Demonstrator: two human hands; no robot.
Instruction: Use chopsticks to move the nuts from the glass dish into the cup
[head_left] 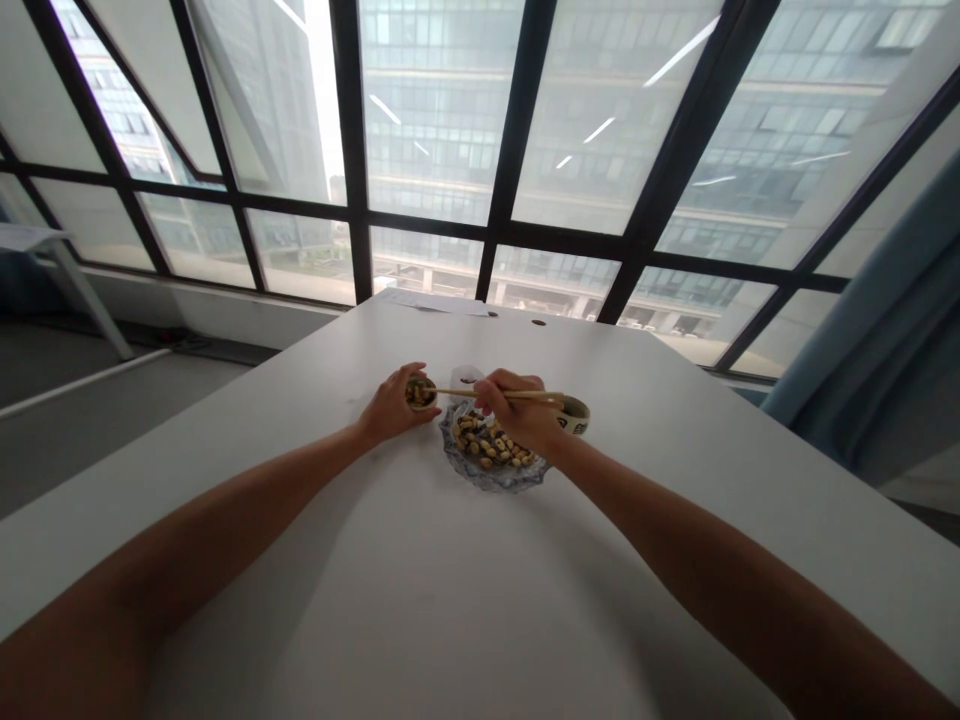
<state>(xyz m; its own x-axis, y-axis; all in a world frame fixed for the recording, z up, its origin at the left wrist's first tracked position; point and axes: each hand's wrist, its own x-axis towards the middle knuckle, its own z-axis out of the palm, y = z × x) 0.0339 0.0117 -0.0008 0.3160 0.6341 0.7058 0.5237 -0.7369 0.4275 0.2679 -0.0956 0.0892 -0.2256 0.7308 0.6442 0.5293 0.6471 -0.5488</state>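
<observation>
Centrally, the left hand (396,403) curls around 1 small cup (421,393); the right hand (517,405) grips chopsticks (491,394) above nuts (487,440).

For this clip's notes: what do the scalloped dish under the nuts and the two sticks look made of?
Scalloped clear dish: glass or clear plastic, shiny, see-through with bright glints. Pair of thin tan chopsticks: probably wood or bamboo, from the pale tan colour.

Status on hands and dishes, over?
Left hand holding small cup. Right hand on chopsticks, tips at cup. Right hand partly hiding nuts in glass dish, patterned bowl.
</observation>
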